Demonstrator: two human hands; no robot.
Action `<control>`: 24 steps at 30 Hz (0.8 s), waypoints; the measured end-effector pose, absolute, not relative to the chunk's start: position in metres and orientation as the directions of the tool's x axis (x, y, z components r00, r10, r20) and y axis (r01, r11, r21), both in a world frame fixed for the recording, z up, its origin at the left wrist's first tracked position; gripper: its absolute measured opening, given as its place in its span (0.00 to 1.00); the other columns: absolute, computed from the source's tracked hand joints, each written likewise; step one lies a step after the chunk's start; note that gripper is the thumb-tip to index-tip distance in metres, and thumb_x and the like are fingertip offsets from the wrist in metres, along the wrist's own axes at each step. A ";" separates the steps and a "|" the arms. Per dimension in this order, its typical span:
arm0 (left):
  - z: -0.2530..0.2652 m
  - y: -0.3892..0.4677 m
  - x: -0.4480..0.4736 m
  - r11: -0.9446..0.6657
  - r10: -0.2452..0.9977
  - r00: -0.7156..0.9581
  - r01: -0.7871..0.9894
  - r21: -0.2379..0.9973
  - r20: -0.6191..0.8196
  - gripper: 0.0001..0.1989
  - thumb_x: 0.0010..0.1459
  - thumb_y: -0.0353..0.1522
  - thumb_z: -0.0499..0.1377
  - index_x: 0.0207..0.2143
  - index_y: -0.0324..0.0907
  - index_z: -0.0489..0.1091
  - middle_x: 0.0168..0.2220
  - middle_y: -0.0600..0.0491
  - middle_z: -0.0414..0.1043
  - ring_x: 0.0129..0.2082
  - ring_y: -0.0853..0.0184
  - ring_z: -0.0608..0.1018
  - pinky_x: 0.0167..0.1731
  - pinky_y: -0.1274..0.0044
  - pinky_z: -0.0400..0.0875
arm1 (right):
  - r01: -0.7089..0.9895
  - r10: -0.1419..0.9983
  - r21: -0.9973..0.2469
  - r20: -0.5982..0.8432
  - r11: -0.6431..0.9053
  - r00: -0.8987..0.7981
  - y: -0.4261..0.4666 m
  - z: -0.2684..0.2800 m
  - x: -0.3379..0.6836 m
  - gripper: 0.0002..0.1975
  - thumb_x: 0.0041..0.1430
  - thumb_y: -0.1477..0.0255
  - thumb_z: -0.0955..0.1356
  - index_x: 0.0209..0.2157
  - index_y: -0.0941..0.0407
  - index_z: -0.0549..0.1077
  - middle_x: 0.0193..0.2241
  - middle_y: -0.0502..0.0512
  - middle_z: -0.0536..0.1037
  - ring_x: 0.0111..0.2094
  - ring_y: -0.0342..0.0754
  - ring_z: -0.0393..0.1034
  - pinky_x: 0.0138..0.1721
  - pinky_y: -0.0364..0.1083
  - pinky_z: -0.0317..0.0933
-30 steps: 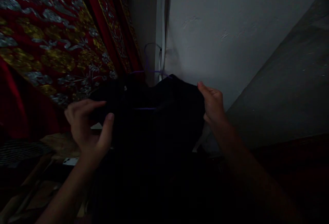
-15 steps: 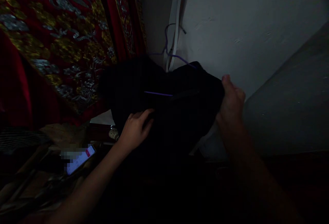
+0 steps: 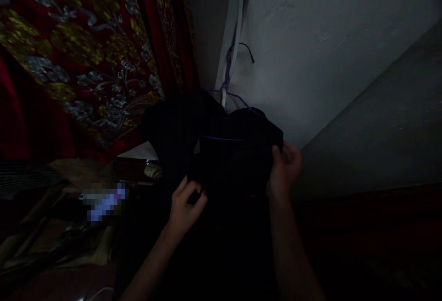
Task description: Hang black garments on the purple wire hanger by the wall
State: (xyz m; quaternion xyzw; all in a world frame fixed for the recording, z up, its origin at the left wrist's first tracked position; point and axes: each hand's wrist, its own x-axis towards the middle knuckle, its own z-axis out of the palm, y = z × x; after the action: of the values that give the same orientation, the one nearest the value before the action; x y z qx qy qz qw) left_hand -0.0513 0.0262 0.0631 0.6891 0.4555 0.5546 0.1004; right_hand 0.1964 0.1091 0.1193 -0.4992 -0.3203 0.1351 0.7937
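A black garment (image 3: 235,167) hangs on a purple wire hanger (image 3: 227,68), whose hook stands up at the top. The hanger's lower bar shows as a purple line through the garment's opening. My left hand (image 3: 184,206) is closed in a pinch on the front of the dark cloth, low and left of centre. At the garment's right shoulder or sleeve edge, my right hand (image 3: 285,172) grips the fabric between thumb and fingers. Folds are hard to make out in the dim light.
Red cloth (image 3: 103,52) with gold and silver decoration hangs at the left. A pale wall (image 3: 328,61) with a white strip or cable (image 3: 236,25) stands behind. Lower left are a blurred-out phone (image 3: 107,204), a pale perforated clog (image 3: 152,170) and cluttered items.
My right hand has moved left and down with the garment's edge. My left hand sits lower, its fingers now curled into a pinch. The hanger appears slightly lower.
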 end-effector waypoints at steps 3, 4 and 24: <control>0.048 0.013 -0.037 -0.505 0.735 -0.240 0.431 0.748 0.634 0.09 0.60 0.28 0.63 0.44 0.43 0.71 0.39 0.52 0.75 0.36 0.67 0.80 0.37 0.78 0.76 | 0.181 0.476 -0.907 0.359 0.380 0.803 0.060 0.071 0.163 0.22 0.53 0.61 0.75 0.46 0.55 0.72 0.47 0.58 0.76 0.48 0.50 0.72 0.53 0.50 0.66; 0.044 0.010 -0.032 -0.470 0.746 -0.303 0.390 0.792 0.592 0.16 0.59 0.29 0.64 0.50 0.44 0.69 0.42 0.51 0.76 0.38 0.67 0.81 0.38 0.77 0.77 | 0.160 0.528 -0.934 0.316 0.320 0.788 0.042 0.057 0.150 0.18 0.55 0.60 0.74 0.42 0.55 0.72 0.42 0.56 0.76 0.43 0.50 0.72 0.48 0.48 0.67; 0.054 -0.001 -0.027 -0.487 0.833 -0.149 0.262 0.833 0.534 0.13 0.58 0.24 0.62 0.45 0.44 0.77 0.38 0.54 0.83 0.37 0.68 0.85 0.39 0.80 0.81 | 0.022 0.993 -0.996 0.086 0.085 0.086 0.000 0.062 0.096 0.18 0.64 0.54 0.67 0.32 0.55 0.68 0.27 0.50 0.73 0.30 0.44 0.69 0.33 0.42 0.63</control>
State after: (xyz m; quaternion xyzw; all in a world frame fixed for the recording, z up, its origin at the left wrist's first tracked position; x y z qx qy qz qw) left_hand -0.0274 -0.0007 0.0541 0.6092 0.4493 0.6103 0.2337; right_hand 0.0963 0.0004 0.0617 -0.5040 -0.5035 0.4513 0.5375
